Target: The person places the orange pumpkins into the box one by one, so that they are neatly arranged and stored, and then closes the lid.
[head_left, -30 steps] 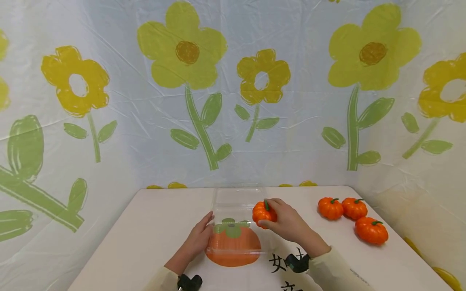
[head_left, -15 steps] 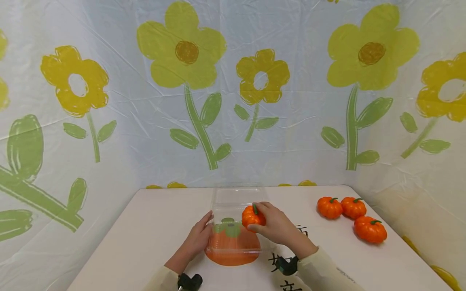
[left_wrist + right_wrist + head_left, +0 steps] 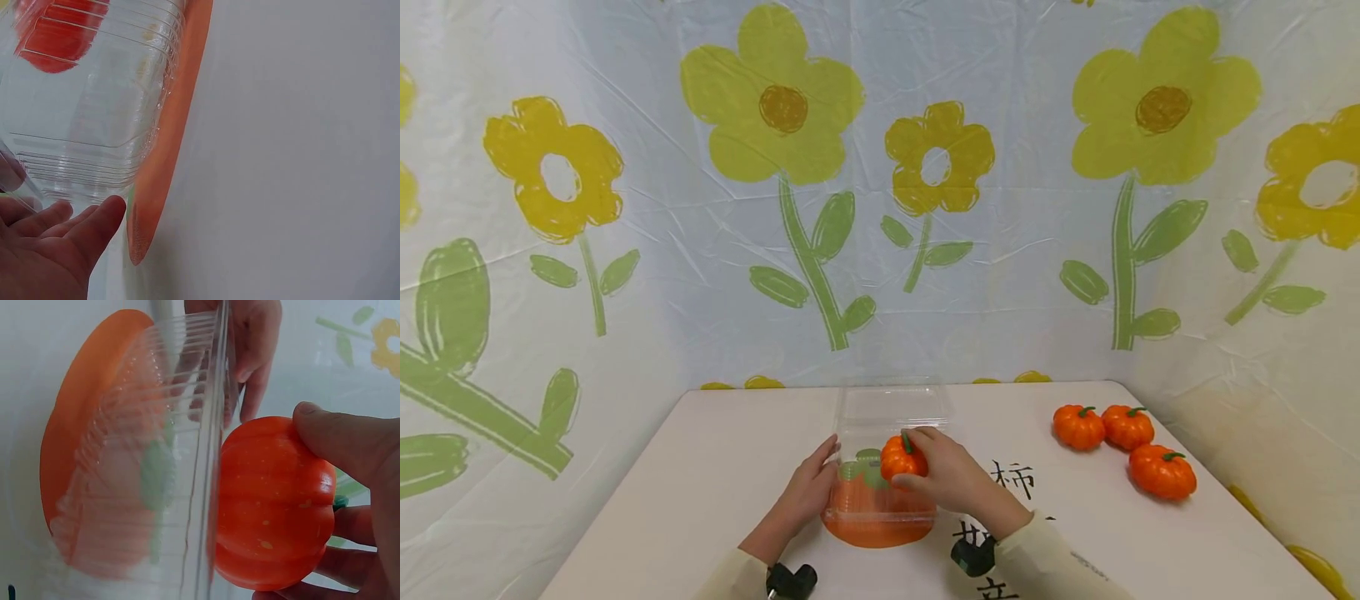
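A clear plastic clamshell container (image 3: 880,517) lies with its lid (image 3: 891,406) folded back towards the far edge of the table. My right hand (image 3: 951,473) holds a small orange pumpkin (image 3: 900,461) with a green stem over the container's base. In the right wrist view, the pumpkin (image 3: 275,506) appears right beside the container's rim (image 3: 215,425), thumb on one side and fingers on the other. My left hand (image 3: 808,492) touches the container's left side. Its fingers (image 3: 100,231) look fairly straight against the plastic wall in the left wrist view.
Three more orange pumpkins (image 3: 1078,427) (image 3: 1127,427) (image 3: 1162,472) sit together at the table's right. Beneath the container, the white tabletop (image 3: 715,492) bears a persimmon print (image 3: 880,536) and black characters (image 3: 1015,477). A flower-patterned curtain (image 3: 662,208) surrounds the table.
My right hand has carried the pumpkin left and slightly nearer, from the container's right edge to over its base. The left hand and container have stayed in place.
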A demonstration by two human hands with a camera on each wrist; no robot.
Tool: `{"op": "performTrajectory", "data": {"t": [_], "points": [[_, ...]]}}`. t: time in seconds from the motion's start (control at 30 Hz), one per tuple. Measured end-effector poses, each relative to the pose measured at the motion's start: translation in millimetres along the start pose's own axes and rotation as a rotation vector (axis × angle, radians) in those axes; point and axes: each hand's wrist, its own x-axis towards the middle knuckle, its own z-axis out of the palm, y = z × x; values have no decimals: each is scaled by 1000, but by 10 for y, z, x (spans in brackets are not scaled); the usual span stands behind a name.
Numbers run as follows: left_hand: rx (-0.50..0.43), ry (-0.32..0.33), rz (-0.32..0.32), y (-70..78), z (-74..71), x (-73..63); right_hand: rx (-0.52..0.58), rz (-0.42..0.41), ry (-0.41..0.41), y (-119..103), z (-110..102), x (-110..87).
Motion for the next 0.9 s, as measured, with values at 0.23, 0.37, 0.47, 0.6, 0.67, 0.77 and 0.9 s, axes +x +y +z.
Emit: {"op": "performTrajectory", "data": {"t": [0.23,0.37,0.47,0.6,0.67,0.77,0.9], "points": [[27,4,18,25,-6,-6,-9,-10,-13,-29,117,34],[27,-1,17,50,-12,-23,-16,-28,-23,-50,175,45],[24,3,13,52,-15,-21,-14,-38,-33,-73,215,61],[23,1,12,47,-22,-11,-13,-27,-58,-99,272,85],[27,-4,15,42,-24,-11,-10,-19,-68,-111,296,95],[27,-8,16,35,-22,-17,-3,-12,-81,-139,321,107],[32,-7,30,27,-26,-27,5,-4,-97,-177,352,124]]}}
